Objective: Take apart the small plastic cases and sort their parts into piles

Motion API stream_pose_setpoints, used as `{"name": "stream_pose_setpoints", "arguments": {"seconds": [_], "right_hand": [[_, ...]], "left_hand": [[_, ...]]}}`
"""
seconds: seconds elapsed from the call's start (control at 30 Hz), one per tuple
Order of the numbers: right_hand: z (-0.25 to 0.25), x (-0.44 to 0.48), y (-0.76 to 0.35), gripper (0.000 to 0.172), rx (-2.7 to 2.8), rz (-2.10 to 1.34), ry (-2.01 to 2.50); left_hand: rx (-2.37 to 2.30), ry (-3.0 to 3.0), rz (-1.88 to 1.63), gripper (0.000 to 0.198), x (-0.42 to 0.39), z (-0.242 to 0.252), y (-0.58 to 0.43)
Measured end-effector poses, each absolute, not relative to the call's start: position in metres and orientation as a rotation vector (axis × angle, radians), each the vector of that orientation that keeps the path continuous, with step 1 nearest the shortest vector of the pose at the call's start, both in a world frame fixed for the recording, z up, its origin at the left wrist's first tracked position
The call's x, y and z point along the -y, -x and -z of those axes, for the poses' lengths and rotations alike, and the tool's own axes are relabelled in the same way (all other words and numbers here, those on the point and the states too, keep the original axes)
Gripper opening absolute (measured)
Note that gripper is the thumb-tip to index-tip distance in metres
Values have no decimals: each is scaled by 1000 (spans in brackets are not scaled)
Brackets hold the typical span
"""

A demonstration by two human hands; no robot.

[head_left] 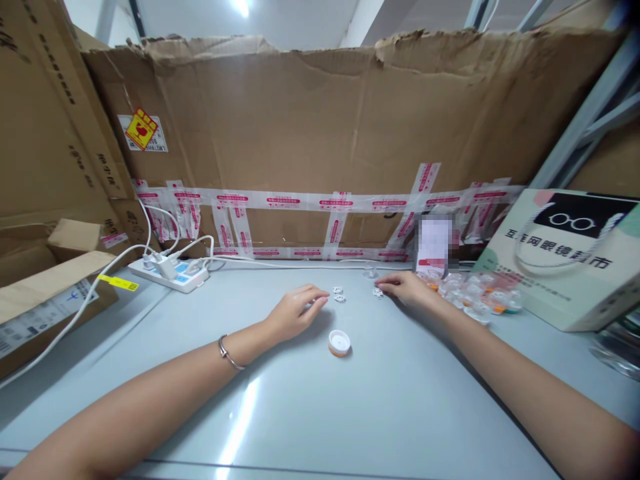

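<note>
Right hand — at white piece

A thin, silvery bracelet is circling the left wrist, its band perhaps overlapping at a small crosspiece, though fine detail is blurring. The left forearm and right forearm are showing bare.
</note>
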State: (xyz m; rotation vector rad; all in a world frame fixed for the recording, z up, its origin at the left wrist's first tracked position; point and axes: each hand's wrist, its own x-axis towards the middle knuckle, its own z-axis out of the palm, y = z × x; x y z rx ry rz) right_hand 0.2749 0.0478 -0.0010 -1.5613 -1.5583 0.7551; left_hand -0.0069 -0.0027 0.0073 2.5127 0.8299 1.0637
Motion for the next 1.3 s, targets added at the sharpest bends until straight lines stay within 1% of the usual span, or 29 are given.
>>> {"name": "stream_pose_setpoints", "arguments": {"seconds": [0.07, 0.13, 0.23, 0.3, 0.4, 0.5, 0.63, 0.9, 0.97, 1.03, 1.1, 1.17, 1.23, 1.3], "right_hand": [[-9, -40, -266, 10, 1591, -714, 1545], [-20, -26, -251, 18, 1723, -750, 1479], [-34, 1, -225, 27, 2084, -989, 1306], [-39, 17, -210, 33, 2284, -1067, 1231], [-38, 31, -195, 40, 2419, -984, 1187], [-35, 35, -189, 36, 2456, -900, 1197], [-33, 32, -187, 31, 2452, -936, 1175], [-37, 27, -197, 37, 2373, -1223, 1190], [-40, 26, -200, 36, 2332, -1239, 1214], [-41, 24, -202, 34, 2265, -1236, 1220], [-40, 22, -202, 32, 2169, -1258, 1191], [-37, 20, -201, 32, 2060, -1297, 1154], [-32, 18, -198, 34, 1964, -1335, 1119], [-27, 17, -194, 37, 1883, -1375, 1090]], "left_hand": [[-738, -2499, -927, 26, 4, -9, 9], [-630, -2519, -763, 24, 5, -11, 10], [-545, -2591, -626, 44, 8, -11, 10], [-549, -2626, -614, 50, 8, -9, 9], [-591, -2641, -631, 44, 8, -6, 7], [-610, -2622, -648, 36, 6, -3, 5], [-622, -2599, -649, 32, 4, 0, 6], [-663, -2616, -599, 30, 5, 1, 7], [-662, -2617, -597, 28, 5, 0, 8], [-642, -2607, -604, 31, 6, -2, 8], [-638, -2581, -676, 36, 7, -6, 9], [-640, -2560, -829, 35, 8, -11, 9], [-606, -2578, -984, 31, 9, -14, 9], [-513, -2644, -1054, 23, 9, -15, 9]]}}
